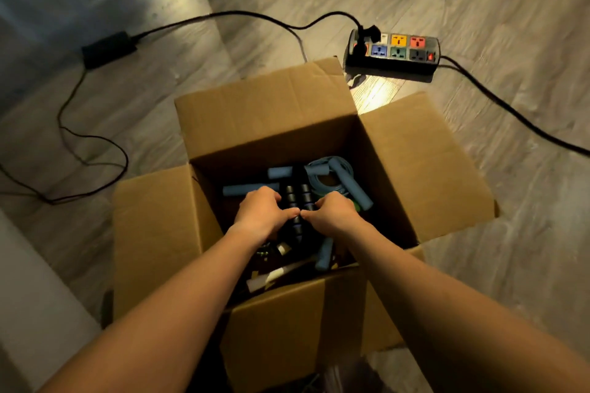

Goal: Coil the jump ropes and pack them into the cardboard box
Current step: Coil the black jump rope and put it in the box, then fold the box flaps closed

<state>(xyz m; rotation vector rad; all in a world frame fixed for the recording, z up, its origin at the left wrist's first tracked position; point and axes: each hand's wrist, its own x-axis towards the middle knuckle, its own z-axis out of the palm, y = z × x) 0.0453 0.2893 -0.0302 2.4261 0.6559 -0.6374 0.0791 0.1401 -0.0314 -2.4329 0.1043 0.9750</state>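
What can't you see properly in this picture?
Head view:
Whether the left hand and right hand grip or just press the black handles: the hands' own backs hide it.
Cardboard box bottom: dark, buried under ropes.
Power strip cable end: cut off by right edge.
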